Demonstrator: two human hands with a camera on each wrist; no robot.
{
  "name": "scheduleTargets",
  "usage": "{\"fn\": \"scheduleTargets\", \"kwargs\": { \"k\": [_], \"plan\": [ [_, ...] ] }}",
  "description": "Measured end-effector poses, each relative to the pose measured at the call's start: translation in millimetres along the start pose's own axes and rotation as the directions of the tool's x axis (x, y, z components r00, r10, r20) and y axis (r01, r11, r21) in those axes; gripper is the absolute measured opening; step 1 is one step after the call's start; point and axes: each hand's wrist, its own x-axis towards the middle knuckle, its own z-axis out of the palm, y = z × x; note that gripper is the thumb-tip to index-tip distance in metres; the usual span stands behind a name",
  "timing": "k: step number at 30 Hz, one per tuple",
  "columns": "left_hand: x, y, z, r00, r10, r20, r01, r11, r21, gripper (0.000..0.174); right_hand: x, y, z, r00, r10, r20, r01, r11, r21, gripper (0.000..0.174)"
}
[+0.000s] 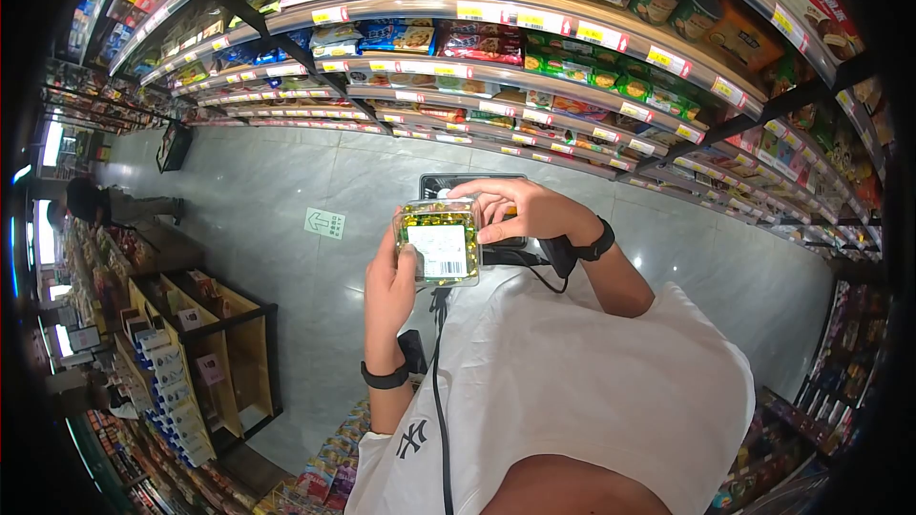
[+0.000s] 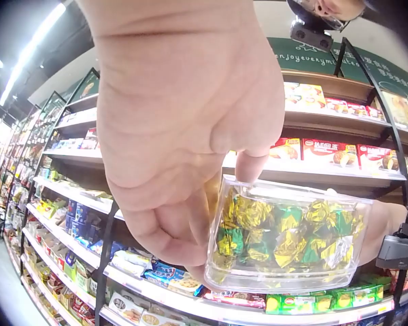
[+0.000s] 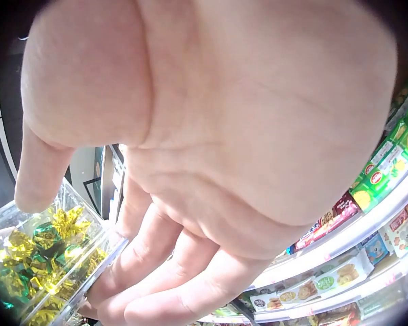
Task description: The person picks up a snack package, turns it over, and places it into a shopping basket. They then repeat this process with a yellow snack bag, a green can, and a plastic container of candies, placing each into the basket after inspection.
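Up in front of the chest is a clear plastic box of candies (image 1: 437, 246) in gold and green foil, with a white barcode label facing the head camera. My left hand (image 1: 389, 286) grips its left side, thumb over the label side and fingers behind. My right hand (image 1: 536, 212) holds the box's upper right corner, thumb on the near face and fingers along the far edge. In the left wrist view the candy box (image 2: 292, 234) shows the foil wrappers through its wall. The right wrist view has the box (image 3: 47, 255) between thumb and fingers.
Ahead runs a long shelf (image 1: 553, 19) of packaged snacks with price tags. A dark rectangular object (image 1: 458, 180) is partly hidden behind the box. At left stands a wooden display unit (image 1: 250, 362) with a black frame. A green arrow sign (image 1: 325, 223) marks the grey floor.
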Motion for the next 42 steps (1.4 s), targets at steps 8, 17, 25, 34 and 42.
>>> {"fn": "scheduleTargets", "kwargs": {
  "k": [8,17,25,34,42],
  "plan": [
    [-1,1,1,1.000,-0.016,0.010,0.016,1.000,-0.001,0.054,-1,1,-1,1.000,0.016,0.002,-0.016,1.000,-0.006,0.064],
    [-2,-3,2,1.000,0.004,0.002,-0.004,1.000,-0.010,0.054,-3,3,0,1.000,0.015,0.012,-0.015,1.000,0.008,0.064],
    [-5,1,1,1.000,-0.026,0.004,0.026,1.000,0.001,0.055,-2,3,-1,0.999,0.032,0.027,-0.033,0.998,0.045,0.064],
    [-5,-10,4,0.999,0.012,-0.033,-0.015,0.996,-0.085,0.058,-1,1,-7,0.997,0.077,-0.010,-0.076,0.997,0.027,0.066],
    [-8,0,2,0.995,-0.094,0.018,0.095,0.983,-0.159,0.070,-2,4,-9,0.994,0.103,-0.019,-0.103,0.994,0.038,0.065]
  ]
}}
